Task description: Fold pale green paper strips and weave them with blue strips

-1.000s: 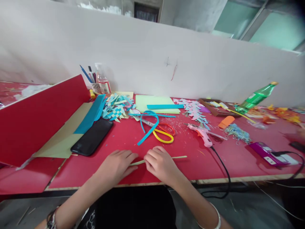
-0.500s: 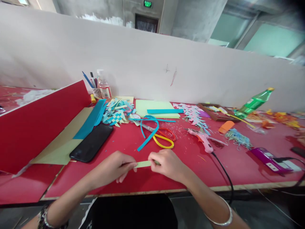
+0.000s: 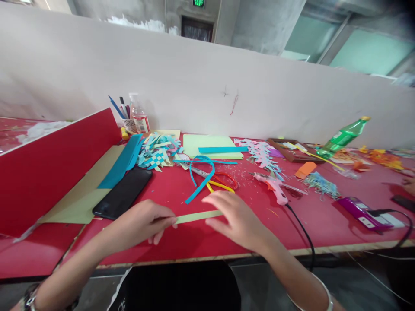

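A pale green paper strip (image 3: 196,216) stretches sideways between my hands, above the red tabletop. Its left end is pinched between the thumb and fingers of my left hand (image 3: 147,224). My right hand (image 3: 235,220) is open around the strip's other end, thumb and fingers apart; that end is partly hidden behind the hand. Just beyond lie a curled blue paper strip (image 3: 202,188) and scissors (image 3: 221,185) with yellow and red handles, partly covered by my right hand.
A black phone (image 3: 123,193) lies left, near a heap of woven paper pieces (image 3: 158,151). Green paper sheets (image 3: 207,141) lie at the back. Rightward are a pink glue gun (image 3: 272,186), a purple power strip (image 3: 365,214) and a green bottle (image 3: 343,137). Another person's hand (image 3: 409,183) shows far right.
My right hand has opened and shifted right, uncovering more of the green strip. My left hand has moved slightly left and keeps its pinch. The view has shifted a little.
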The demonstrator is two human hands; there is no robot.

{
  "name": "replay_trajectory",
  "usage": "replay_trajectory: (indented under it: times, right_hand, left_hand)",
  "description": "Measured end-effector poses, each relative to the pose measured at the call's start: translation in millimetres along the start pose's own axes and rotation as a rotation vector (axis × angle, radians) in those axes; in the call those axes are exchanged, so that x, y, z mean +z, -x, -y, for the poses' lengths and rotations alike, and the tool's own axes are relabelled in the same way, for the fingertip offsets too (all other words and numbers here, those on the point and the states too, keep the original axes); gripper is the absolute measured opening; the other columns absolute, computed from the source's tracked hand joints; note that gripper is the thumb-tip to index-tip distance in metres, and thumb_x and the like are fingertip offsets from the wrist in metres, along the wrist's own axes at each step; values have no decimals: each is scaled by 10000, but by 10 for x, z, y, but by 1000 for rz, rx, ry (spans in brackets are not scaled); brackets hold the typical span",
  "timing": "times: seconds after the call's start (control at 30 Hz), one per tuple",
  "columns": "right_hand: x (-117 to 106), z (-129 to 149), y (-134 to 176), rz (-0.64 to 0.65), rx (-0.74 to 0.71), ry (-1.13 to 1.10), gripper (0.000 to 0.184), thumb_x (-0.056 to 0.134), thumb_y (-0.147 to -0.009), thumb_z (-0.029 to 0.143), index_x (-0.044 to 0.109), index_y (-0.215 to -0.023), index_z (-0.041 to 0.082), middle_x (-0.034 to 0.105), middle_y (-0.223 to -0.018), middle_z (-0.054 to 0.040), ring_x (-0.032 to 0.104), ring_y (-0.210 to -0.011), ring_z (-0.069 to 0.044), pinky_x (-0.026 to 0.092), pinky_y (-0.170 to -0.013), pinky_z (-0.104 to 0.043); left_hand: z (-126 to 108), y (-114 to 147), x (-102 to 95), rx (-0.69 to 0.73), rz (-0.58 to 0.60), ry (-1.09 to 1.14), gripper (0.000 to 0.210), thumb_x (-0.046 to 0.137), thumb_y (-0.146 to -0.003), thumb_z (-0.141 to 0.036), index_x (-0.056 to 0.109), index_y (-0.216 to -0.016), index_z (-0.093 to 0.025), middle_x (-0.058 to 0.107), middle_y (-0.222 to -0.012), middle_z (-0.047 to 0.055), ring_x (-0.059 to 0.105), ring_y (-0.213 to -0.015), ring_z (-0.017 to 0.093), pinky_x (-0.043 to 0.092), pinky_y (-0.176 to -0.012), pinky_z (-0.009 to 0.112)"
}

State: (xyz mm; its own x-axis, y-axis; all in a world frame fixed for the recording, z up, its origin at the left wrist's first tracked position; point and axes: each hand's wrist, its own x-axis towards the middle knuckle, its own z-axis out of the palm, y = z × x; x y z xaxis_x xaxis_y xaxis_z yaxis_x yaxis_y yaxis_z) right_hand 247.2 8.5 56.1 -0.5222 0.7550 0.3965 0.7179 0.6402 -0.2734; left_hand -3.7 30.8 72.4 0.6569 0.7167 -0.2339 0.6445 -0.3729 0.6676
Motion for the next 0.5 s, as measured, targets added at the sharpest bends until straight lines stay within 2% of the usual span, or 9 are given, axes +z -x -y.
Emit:
replay_trajectory:
  times: [0.1, 0.2, 0.37, 0.5]
  right_hand:
    - [110, 178, -156, 188, -55, -33, 183, 416, -873, 244, 579, -819, 179, 620, -799, -25, 558, -754, -133, 383, -698, -252]
    - [202, 194, -219, 224, -18, -92, 194, 418, -873, 219, 566, -755, 173, 607, -713, -7, 543, -665, -116, 349, -619, -227]
    - [214, 162, -230, 245, 108, -287, 199, 434, -857, 218, 537, -694, 168, 551, -617, 22, 496, -573, -91, 290, -532, -198]
    - [132, 92, -175, 311, 193, -461, 231, 419, -861, 276, 553, -712, 161, 540, -613, 31, 483, -570, -75, 293, -537, -179]
  left_hand:
    - [-104, -73, 55, 51, -75, -216, 334, 335, -863, -292, 596, -694, -171, 605, -553, -13, 543, -495, 94, 341, -508, 170]
    - [-143, -155, 176, 167, -232, -516, 215, 389, -835, -205, 576, -734, -181, 643, -696, 12, 577, -609, 125, 327, -530, 203]
    - [-96, -261, 352, 364, -435, -903, 198, 370, -850, -159, 481, -687, -171, 568, -552, -7, 495, -448, 126, 282, -481, 244]
    - [55, -229, 310, 549, -568, -1008, 277, 305, -876, -148, 420, -627, -182, 465, -445, -36, 400, -371, 116, 258, -467, 260]
